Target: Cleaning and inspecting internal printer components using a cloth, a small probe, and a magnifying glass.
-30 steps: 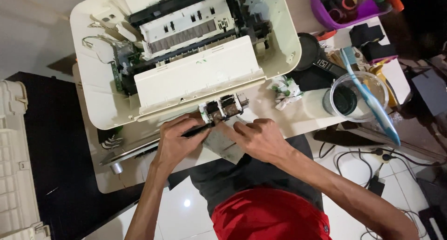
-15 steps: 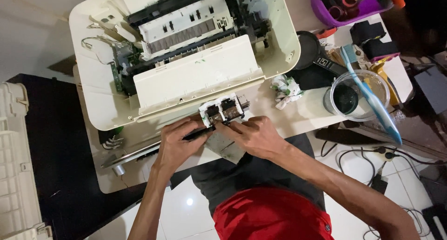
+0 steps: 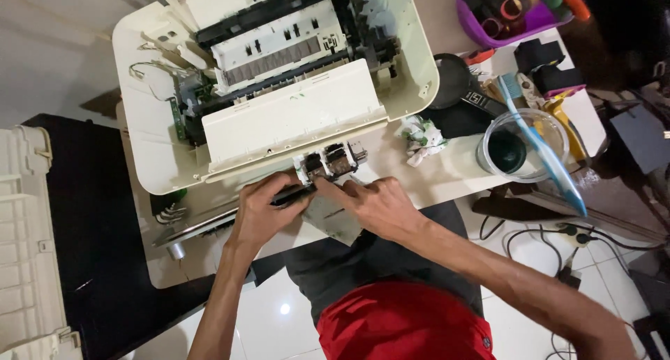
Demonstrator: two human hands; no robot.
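We see the left hand (image 3: 262, 210) closed around a dark tool (image 3: 292, 195), its tip toward the small printer carriage (image 3: 329, 161) that sits on the table (image 3: 453, 171) just near of the opened cream printer (image 3: 279, 81). The right hand (image 3: 373, 206) pinches the carriage's near edge with fingers together. To the right lie a crumpled tissue (image 3: 421, 138) and a clear cup (image 3: 520, 147) with a blue toothbrush (image 3: 541, 144) across it.

Hands hide the black tool (image 3: 292, 195) (mostly).
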